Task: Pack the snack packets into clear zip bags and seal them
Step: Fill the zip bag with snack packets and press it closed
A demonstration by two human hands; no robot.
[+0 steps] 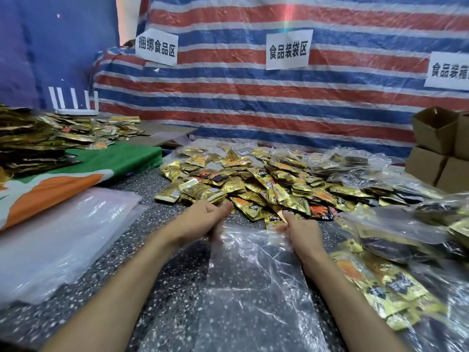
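Lying flat on the dark speckled tabletop (162,295) at the lower centre of the frame, an empty clear zip bag (253,288) has its far edge held between two bare hands. The left hand (200,222) has its fingers curled down onto the bag's upper left corner, gripping it with the thumb stretched forward, though this part is blurred. The right hand (302,232) pinches the upper right corner between curled fingers and a raised thumb. At the lower right, filled zip bags (375,283) of gold packets overlap each other, just beside the empty bag. At the left edge lies a stack of empty clear bags (63,240), with a green and orange cloth (83,168) behind it. Just beyond the hands, a wide heap of gold snack packets (253,181) covers the middle of the table. A second heap of packets (45,138) rises at the upper left, and brown cardboard boxes (434,148) are stacked at the right edge. Behind everything hangs a red, white and blue striped tarpaulin (253,102) carrying white paper signs (288,49).
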